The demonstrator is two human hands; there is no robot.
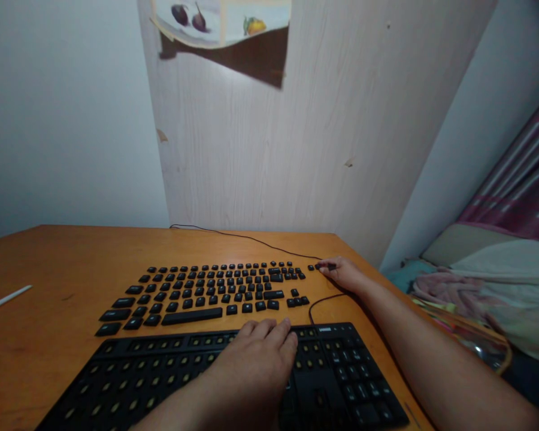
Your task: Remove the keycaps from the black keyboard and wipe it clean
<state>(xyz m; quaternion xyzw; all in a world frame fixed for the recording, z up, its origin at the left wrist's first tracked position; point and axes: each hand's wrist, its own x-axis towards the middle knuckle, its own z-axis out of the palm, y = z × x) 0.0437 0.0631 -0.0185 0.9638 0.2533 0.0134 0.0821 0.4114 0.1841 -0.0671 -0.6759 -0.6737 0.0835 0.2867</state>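
Note:
A black keyboard (309,383) lies near me on the desk, most of its main section bare of caps with pale switch stems showing; the number pad at its right still carries caps. My left hand (263,353) rests flat across the keyboard's upper middle, fingers stretched out, hiding some of the switches. Beyond it, loose black keycaps (209,291) are spread in rows, with the long space bar (192,316) in front. At the right end of the back row, my right hand (335,270) has its fingertips together at a small keycap (318,266), partly hidden by the fingers.
A thin black cable (251,238) runs along the desk's back and meets the keyboard's top edge. A white stick (6,299) lies at the left of the wooden desk (94,248). The wall (251,149) stands behind; bedding (489,281) and a basket rim are at right.

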